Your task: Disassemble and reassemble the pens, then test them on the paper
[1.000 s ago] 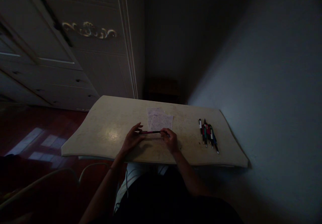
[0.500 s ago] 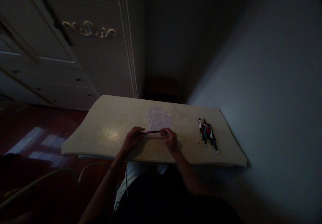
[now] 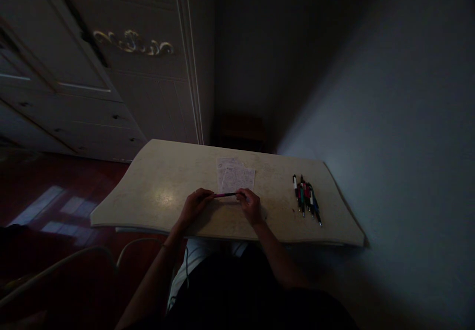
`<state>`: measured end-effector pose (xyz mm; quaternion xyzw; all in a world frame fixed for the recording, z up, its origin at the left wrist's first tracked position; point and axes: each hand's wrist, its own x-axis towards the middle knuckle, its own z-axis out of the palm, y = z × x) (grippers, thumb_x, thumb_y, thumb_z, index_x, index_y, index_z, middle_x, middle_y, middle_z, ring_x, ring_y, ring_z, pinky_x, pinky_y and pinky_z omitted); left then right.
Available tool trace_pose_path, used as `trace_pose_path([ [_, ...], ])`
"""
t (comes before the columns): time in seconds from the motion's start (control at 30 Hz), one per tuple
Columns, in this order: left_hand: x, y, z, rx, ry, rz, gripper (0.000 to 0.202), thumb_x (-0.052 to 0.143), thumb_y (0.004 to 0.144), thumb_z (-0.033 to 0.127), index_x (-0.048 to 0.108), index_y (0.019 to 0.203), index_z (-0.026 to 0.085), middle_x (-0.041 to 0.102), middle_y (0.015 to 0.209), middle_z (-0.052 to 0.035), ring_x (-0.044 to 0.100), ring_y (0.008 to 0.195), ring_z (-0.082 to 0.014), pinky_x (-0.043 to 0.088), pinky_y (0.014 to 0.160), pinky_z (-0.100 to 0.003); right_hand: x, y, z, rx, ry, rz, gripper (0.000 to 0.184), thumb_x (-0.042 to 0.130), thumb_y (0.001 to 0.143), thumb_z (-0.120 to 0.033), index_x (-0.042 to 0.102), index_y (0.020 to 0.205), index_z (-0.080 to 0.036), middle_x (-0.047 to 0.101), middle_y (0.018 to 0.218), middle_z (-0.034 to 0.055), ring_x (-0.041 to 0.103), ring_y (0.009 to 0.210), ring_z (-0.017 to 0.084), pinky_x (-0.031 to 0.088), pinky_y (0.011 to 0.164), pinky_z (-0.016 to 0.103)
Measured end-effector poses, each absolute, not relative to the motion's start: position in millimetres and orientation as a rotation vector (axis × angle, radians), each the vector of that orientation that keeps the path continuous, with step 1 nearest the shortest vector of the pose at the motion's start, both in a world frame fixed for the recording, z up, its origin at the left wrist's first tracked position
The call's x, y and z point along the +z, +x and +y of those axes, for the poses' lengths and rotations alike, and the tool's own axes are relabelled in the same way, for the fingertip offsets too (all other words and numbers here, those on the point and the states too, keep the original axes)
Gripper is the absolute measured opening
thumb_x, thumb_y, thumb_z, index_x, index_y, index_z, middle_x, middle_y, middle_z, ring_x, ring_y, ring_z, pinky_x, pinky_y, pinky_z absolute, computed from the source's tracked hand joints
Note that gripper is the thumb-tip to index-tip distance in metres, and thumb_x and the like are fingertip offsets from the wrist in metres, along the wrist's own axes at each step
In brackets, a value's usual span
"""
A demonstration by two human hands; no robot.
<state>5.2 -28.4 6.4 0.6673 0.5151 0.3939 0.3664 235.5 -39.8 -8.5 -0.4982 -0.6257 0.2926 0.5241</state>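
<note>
Between my two hands a dark pen with a pinkish-red barrel [image 3: 224, 195] lies level, just in front of some papers. My left hand [image 3: 195, 205] pinches its left end, and my right hand [image 3: 250, 205] pinches its right end. Beyond the pen, two overlapping sheets of paper [image 3: 237, 175] covered in small marks lie on the pale table [image 3: 178, 166]. To the right of my right hand rests a loose pile of several pens [image 3: 306, 196] in black, white, red, teal and blue.
A pale wall [image 3: 415, 147] borders the table's right side. At the far left stands a cabinet [image 3: 159, 97] with gilt scrollwork. A dark box-like thing [image 3: 242, 127] sits in shadow behind the table. A curved chair frame [image 3: 74, 255] is at the lower left.
The pen has shifted or turned very slightly in my fingers, so more of its pinkish barrel shows. Both hands stay nearly in place, and the papers and pen pile are unchanged.
</note>
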Motion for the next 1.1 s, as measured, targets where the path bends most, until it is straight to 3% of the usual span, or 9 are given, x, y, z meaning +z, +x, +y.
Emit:
trace_pose_path([
  [0.27, 1, 5, -29, 1.085, 1.673, 1.317, 0.039, 0.062, 0.08, 0.047, 0.064, 0.107, 0.019, 0.069, 0.104, -0.0094, 0.065, 0.089, -0.0219, 0.052, 0.08, -0.034, -10, 236, -40, 0.615, -1.17, -1.508, 0.014, 0.055, 0.089, -0.027, 0.068, 0.087, -0.02, 0.067, 0.079, 0.0033, 0.063, 0.07, 0.017, 0.052, 0.067, 0.028],
  [0.37, 1, 7, -27, 1.04, 1.754, 1.342, 0.034, 0.052, 0.086, 0.046, 0.068, 0.097, 0.019, 0.071, 0.097, -0.0097, 0.065, 0.091, -0.0237, 0.05, 0.083, -0.037, -12, 237, -39, 0.543, -1.163, -1.536, 0.014, 0.054, 0.09, -0.027, 0.067, 0.088, -0.021, 0.067, 0.08, 0.0038, 0.063, 0.072, 0.017, 0.052, 0.069, 0.029],
  [0.5, 5, 4, -28, 1.005, 1.77, 1.324, 0.034, 0.053, 0.084, 0.048, 0.07, 0.085, 0.019, 0.072, 0.085, -0.0083, 0.065, 0.08, -0.0224, 0.051, 0.075, -0.033, -12, 236, -38, 0.391, -1.142, -1.692, 0.016, 0.051, 0.093, -0.025, 0.067, 0.09, -0.021, 0.068, 0.084, 0.0067, 0.064, 0.081, 0.019, 0.052, 0.075, 0.033],
  [0.77, 13, -2, -33, 0.914, 1.72, 1.252, 0.039, 0.053, 0.086, 0.051, 0.072, 0.081, 0.016, 0.069, 0.075, -0.0055, 0.064, 0.07, -0.0184, 0.048, 0.063, -0.026, -11, 238, -38, 0.184, -1.126, -1.892, 0.022, 0.044, 0.096, -0.019, 0.064, 0.089, -0.02, 0.066, 0.082, 0.0073, 0.059, 0.078, 0.021, 0.048, 0.075, 0.036],
  [1.1, 4, -4, -28, 1.012, 1.818, 1.241, 0.028, 0.061, 0.082, 0.042, 0.075, 0.087, 0.019, 0.071, 0.081, -0.0074, 0.065, 0.077, -0.0209, 0.05, 0.072, -0.032, -10, 233, -41, 0.129, -1.203, -1.964, 0.026, 0.038, 0.096, -0.019, 0.061, 0.086, -0.019, 0.058, 0.078, 0.0083, 0.051, 0.077, 0.023, 0.044, 0.071, 0.035],
])
